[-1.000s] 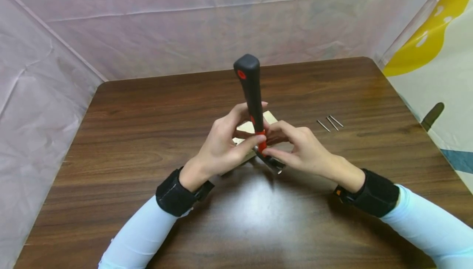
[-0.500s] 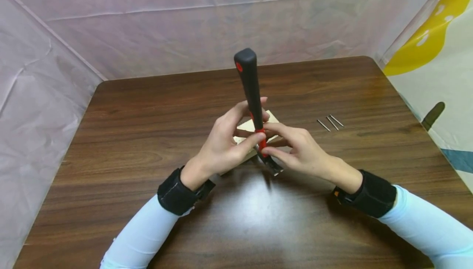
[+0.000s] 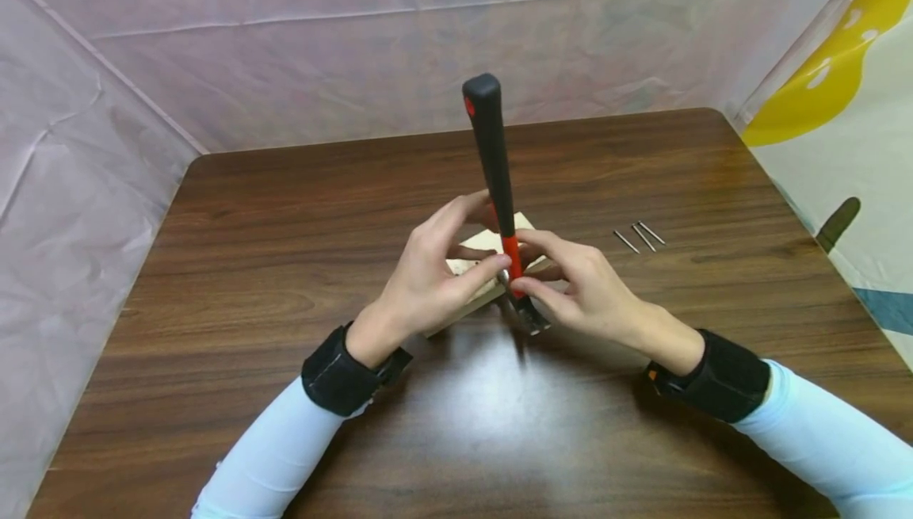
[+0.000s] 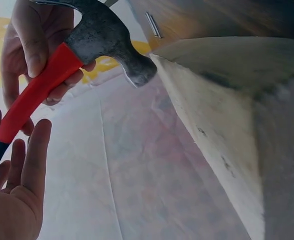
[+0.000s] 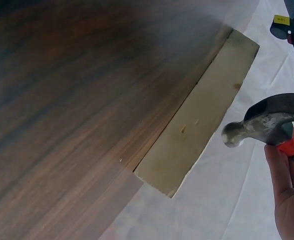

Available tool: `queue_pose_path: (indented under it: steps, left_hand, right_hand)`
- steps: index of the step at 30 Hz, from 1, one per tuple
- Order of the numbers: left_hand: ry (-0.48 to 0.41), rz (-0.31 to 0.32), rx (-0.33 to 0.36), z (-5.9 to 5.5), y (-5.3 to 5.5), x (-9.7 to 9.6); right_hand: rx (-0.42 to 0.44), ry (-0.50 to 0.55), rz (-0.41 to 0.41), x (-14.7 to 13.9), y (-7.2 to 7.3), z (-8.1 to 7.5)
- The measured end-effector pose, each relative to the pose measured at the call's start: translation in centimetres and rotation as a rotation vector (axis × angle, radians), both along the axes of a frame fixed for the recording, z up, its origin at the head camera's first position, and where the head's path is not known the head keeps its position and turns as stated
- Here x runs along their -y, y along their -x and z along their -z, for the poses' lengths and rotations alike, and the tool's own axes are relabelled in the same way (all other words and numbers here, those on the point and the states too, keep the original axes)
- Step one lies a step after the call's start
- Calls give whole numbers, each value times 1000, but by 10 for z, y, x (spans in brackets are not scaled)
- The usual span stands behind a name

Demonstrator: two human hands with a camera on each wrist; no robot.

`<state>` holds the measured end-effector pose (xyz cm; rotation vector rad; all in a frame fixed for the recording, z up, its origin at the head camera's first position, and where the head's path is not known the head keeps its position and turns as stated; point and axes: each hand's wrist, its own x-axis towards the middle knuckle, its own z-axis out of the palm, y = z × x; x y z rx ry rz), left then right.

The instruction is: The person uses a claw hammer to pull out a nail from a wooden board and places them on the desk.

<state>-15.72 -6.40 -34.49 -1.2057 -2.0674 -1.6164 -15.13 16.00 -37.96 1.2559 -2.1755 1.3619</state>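
Observation:
A claw hammer with a black and red handle stands handle-up between both hands in the head view, its metal head lowest. My left hand holds the handle between thumb and fingers. The right hand pinches the red part from the other side. Behind the hands lies a pale wooden block, partly hidden by them. In the right wrist view the hammer's round striking face shows beside the block's long side, with a gap between them in this view.
Three loose nails lie to the right of the block on the brown wood-grain table. A pale sheet hangs behind the table, and a yellow-patterned cloth is at the right.
The hammer's handle end has risen and shifted slightly right, standing a bit more upright. Both hands stay almost in place around its red part.

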Motion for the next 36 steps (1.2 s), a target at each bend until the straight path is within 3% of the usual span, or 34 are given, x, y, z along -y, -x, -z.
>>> queue_pose_path:
  steps: [12, 19, 27, 36]
  left_hand:
    - [120, -63, 52, 16, 0, 19]
    - [172, -90, 22, 25, 3, 31]
    - [265, -122, 11, 34, 4, 43]
    - [310, -171, -27, 40, 4, 52]
  right_hand:
    - [-2, -7, 87, -14, 2, -3]
    - [-4, -25, 164, -23, 3, -6]
    - [-51, -107, 287, -33, 5, -6]
    - [21, -244, 447, -44, 5, -8]
